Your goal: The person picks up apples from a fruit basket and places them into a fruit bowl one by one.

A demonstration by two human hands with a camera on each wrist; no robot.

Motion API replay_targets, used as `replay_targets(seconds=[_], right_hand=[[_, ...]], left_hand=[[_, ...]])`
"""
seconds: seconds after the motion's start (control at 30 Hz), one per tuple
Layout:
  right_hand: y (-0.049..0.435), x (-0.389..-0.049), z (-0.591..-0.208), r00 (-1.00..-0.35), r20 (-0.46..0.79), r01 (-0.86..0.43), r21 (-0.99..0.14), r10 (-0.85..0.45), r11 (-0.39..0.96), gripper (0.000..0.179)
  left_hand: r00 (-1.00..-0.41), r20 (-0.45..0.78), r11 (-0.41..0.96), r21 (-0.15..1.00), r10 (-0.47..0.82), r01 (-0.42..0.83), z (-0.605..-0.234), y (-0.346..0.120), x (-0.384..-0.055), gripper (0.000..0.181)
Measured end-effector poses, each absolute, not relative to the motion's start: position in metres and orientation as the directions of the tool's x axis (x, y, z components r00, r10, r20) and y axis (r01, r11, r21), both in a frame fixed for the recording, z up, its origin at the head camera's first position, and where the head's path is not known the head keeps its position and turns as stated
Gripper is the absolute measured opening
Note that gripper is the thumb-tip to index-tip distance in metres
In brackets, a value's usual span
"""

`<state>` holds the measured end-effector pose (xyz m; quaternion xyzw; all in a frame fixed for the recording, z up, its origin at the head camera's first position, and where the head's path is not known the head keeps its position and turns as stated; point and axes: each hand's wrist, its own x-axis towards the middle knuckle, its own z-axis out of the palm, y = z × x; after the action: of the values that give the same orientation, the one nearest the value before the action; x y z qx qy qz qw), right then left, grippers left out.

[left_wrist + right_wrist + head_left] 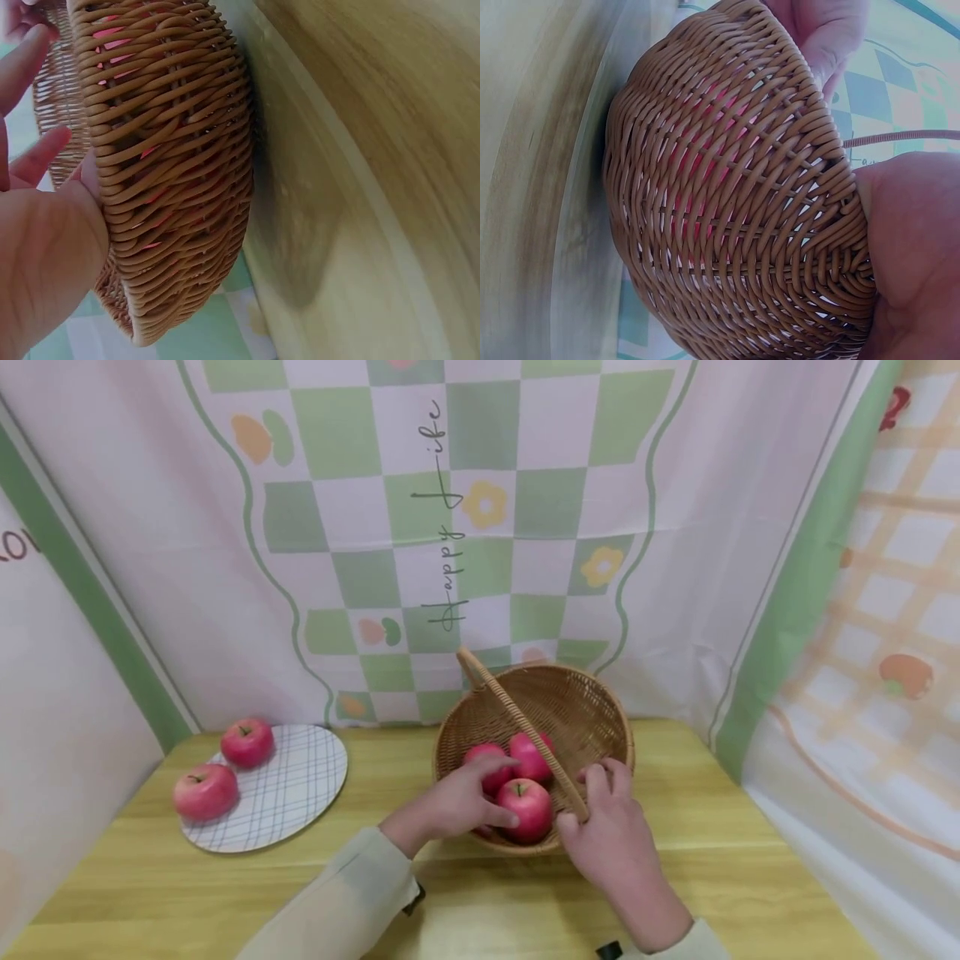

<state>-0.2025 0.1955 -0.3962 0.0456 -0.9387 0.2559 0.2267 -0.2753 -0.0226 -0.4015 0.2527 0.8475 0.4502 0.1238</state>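
A round wicker basket [577,710] with a thin arched handle [517,718] stands on the table, tilted so its inside shows. Several red apples lie in it, among them a front apple [527,810] and one behind it [531,757]. Over the near left rim reaches my left hand [468,793], fingers spread above the apples and thumb against the front one. In the left wrist view its fingers look fairly straight and apart. My right hand [615,827] grips the basket's right rim beside the handle's foot, fingers bent over inside.
On the left lies a round white plate [300,793] with a grid pattern. Two more apples are there, one at the back [247,742] and one overlapping the plate's left edge [206,792]. Printed cloth [480,560] hangs behind the wooden table [465,910].
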Motion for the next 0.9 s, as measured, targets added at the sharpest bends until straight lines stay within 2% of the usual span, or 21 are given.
replay_targets(seconds=[0.37,0.77,0.9], right_hand=[[0.1944,-0.2017,-0.3949,-0.899,0.437,-0.202,-0.456,0.020,0.866,0.043],[0.1951,-0.2014,-0.3938,-0.890,0.457,-0.220,-0.450,0.011,0.866,0.043],[0.1956,-0.2018,-0.3941,-0.899,0.437,-0.205,-0.458,0.018,0.865,0.042]], left_hand=[[-0.829,-0.076,0.448,0.866,0.554,0.220,-0.4033,-0.0181,-0.2797,0.077],[-0.810,-0.025,0.454,0.838,0.586,0.303,-0.4036,-0.0134,-0.2835,0.067],[-0.812,-0.042,0.496,0.810,0.582,0.313,-0.4046,-0.0124,-0.2825,0.068]])
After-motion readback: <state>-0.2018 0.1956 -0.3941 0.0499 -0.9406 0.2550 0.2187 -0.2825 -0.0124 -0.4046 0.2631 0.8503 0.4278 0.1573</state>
